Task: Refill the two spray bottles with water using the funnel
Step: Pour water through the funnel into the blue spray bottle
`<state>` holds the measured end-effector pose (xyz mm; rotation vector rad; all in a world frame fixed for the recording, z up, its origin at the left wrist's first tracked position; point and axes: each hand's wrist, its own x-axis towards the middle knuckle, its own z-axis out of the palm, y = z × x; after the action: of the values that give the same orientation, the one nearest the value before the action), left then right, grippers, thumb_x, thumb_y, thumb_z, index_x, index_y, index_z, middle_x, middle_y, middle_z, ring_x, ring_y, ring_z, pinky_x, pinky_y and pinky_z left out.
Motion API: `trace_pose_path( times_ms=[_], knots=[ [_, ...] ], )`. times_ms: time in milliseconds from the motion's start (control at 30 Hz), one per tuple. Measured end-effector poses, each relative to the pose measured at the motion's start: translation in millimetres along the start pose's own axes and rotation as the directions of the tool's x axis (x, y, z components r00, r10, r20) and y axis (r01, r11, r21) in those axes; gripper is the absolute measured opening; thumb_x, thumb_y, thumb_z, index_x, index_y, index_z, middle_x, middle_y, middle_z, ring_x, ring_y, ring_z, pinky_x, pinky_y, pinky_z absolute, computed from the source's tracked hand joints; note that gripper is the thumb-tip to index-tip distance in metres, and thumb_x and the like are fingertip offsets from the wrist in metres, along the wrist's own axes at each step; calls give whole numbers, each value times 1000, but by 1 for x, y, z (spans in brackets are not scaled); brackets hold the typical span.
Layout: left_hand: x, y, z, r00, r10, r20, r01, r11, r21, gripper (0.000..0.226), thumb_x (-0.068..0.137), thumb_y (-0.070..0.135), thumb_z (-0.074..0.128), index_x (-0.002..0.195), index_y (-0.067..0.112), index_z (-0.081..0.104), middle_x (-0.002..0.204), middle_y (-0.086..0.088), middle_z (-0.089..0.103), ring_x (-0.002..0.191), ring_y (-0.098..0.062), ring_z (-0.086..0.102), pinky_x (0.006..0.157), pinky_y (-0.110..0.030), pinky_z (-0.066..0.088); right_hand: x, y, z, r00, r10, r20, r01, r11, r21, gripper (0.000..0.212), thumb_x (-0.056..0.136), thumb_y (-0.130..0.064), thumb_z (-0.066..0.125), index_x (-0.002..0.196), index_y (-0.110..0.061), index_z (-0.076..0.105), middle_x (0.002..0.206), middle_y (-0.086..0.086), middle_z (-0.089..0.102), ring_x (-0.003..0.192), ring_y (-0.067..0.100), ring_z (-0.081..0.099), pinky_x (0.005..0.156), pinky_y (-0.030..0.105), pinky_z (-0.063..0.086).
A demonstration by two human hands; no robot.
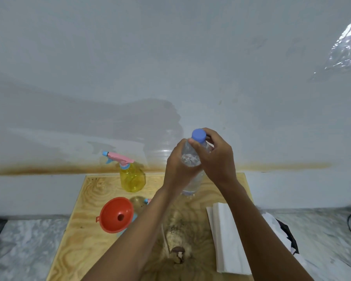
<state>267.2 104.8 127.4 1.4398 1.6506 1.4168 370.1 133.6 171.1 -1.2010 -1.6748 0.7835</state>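
Two hands hold a water bottle (pixel 191 159): the left hand (pixel 176 169) is clamped round its body, the right hand (pixel 216 159) pinches the blue cap (pixel 199 135) with its fingers (pixel 210 134). The funnel (pixel 116 214) is at eight o'clock.

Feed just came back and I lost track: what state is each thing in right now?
Water bottle: upright, capped, water inside.
Cap: on the water bottle.
Left hand: grips the water bottle's body.
Right hand: pinches the cap.
Yellow spray bottle: upright, spray head on.
Funnel: mouth up, on a blue bottle mostly hidden beneath.
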Motion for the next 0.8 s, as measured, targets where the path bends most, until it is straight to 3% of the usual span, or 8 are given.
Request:
trace_pose_path(
  times_ms=[67, 233, 400, 633, 800],
  knots=[
    [-11, 6, -5, 1000, 24, 9, -24, 1000, 6, 52, 71, 34, 85, 114, 27, 57, 101, 13, 68, 94, -8, 64, 76, -19, 51, -10, -4, -5, 1000, -23, -6, 23, 1000, 7, 33, 87, -38, 73, 114, -19, 66, 104, -14, 70, 100, 6, 65, 86, 34, 56],
    [-44, 9, -11, 999, 34, 20, -34, 999, 15, 55, 70, 37, 80, 120, 27, 57, 107, 13, 68, 98, -9, 65, 79, -25, 53, -39, -12, -12, 1000, 5, 22, -5, 1000, 19, 34, 86, -43, 73, 113, -23, 66, 102, -20, 69, 100, 2, 66, 86, 36, 57],
    [-68, 9, -15, 1000, -24, -1, 24, 1000, -5, 59, 71, 28, 84, 115, 47, 50, 107, 18, 67, 99, -2, 63, 78, -16, 50, -60, -14, -13, 999, 19, 49, -21, 999, 36, 33, 85, -42, 73, 111, -24, 66, 100, -22, 68, 100, 2, 66, 87, 38, 57],
    [-80, 13, -17, 999, -49, -4, 49, 999, -17, 57, 71, 30, 85, 116, 41, 52, 108, 17, 67, 100, -1, 61, 77, -13, 48, -73, -15, -14, 997, 9, 76, -13, 998, 54, 31, 85, -37, 74, 111, -22, 65, 100, -20, 68, 99, 1, 64, 88, 30, 55],
    [-86, 10, -18, 998, -65, -1, 65, 998, -26, 62, 68, 35, 89, 116, 45, 51, 111, 19, 65, 103, 4, 60, 80, -9, 47, -64, -19, -30, 972, 47, 230, -48, 999, -2, 37, 83, -38, 77, 115, -26, 64, 105, -20, 67, 101, -2, 62, 91, 23, 51]
  ],
)
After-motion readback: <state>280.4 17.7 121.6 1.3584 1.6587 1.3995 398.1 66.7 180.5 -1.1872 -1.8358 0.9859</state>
